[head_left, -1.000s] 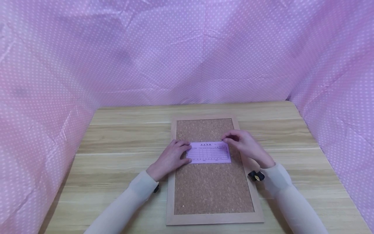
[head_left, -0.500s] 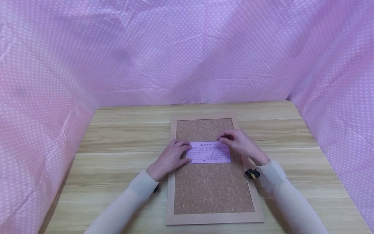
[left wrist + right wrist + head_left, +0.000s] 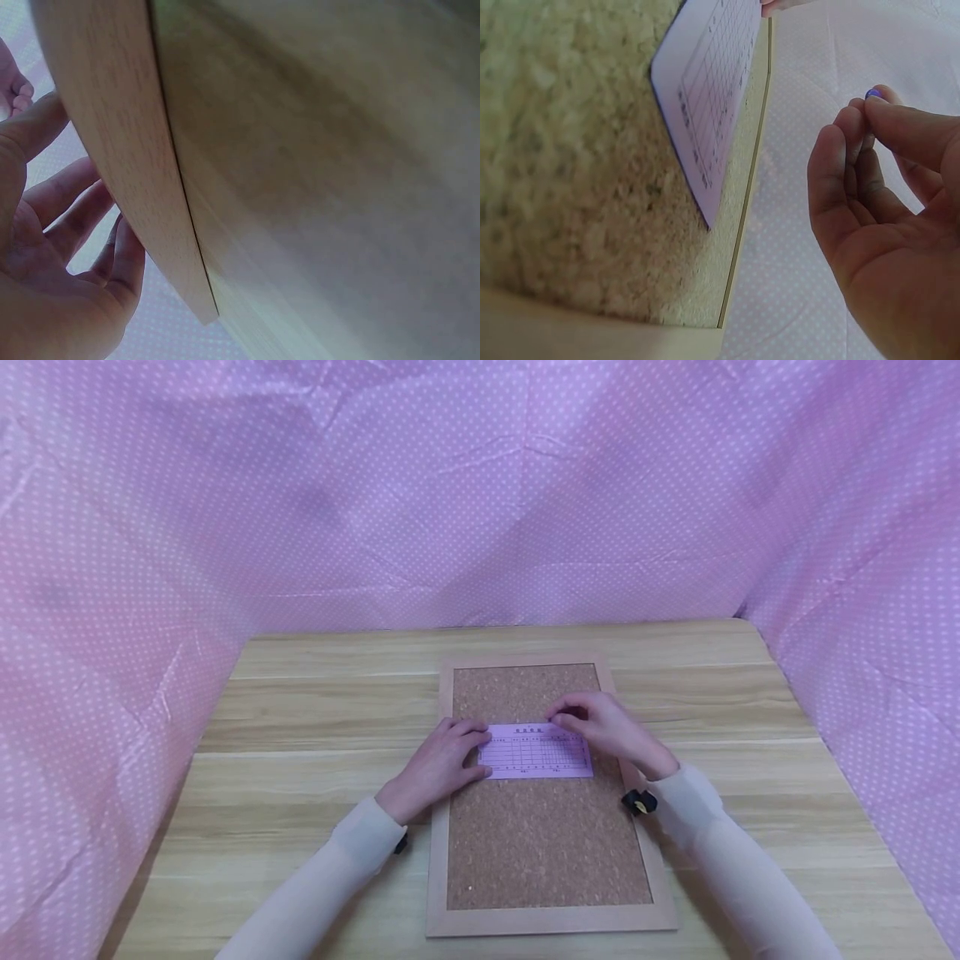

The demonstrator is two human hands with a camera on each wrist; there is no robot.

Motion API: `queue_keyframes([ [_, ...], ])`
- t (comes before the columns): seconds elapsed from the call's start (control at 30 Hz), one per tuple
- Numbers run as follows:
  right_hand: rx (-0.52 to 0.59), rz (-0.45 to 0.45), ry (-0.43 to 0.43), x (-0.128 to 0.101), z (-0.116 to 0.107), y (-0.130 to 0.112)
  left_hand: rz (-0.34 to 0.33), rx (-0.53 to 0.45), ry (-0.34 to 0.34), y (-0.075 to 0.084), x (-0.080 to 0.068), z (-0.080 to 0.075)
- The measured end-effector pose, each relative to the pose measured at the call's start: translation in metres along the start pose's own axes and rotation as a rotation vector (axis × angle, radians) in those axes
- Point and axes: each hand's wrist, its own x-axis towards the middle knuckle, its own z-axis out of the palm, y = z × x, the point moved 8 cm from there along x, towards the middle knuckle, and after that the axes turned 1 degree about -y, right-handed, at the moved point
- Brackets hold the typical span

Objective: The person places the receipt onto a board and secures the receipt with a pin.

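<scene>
A cork board [image 3: 547,843] in a pale wood frame [image 3: 112,112] lies on the wooden table [image 3: 300,718]. Across its middle lies a pink printed slip [image 3: 536,753], also seen in the right wrist view [image 3: 712,97]. My left hand [image 3: 474,743] rests flat on the slip's left end, its fingers [image 3: 67,217] straight. My right hand [image 3: 564,717] hovers at the slip's top edge, right of its middle. Its thumb and fingertips pinch a small blue pin [image 3: 871,94]. Whether the pin touches the slip cannot be seen.
Pink dotted cloth [image 3: 480,493] walls the table at the back and both sides. A small black device [image 3: 637,802] sits at my right wrist. Bare tabletop lies left and right of the board.
My right hand has slid left along the slip's top edge, from its right corner toward the middle. The left hand and the slip have stayed put.
</scene>
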Motion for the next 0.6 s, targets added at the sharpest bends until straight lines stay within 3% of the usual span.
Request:
queue_keyframes([
  [0.6, 0.024, 0.007, -0.074, 0.014, 0.014, 0.002, -0.005, -0.003, -0.012, -0.002, 0.001, 0.001],
])
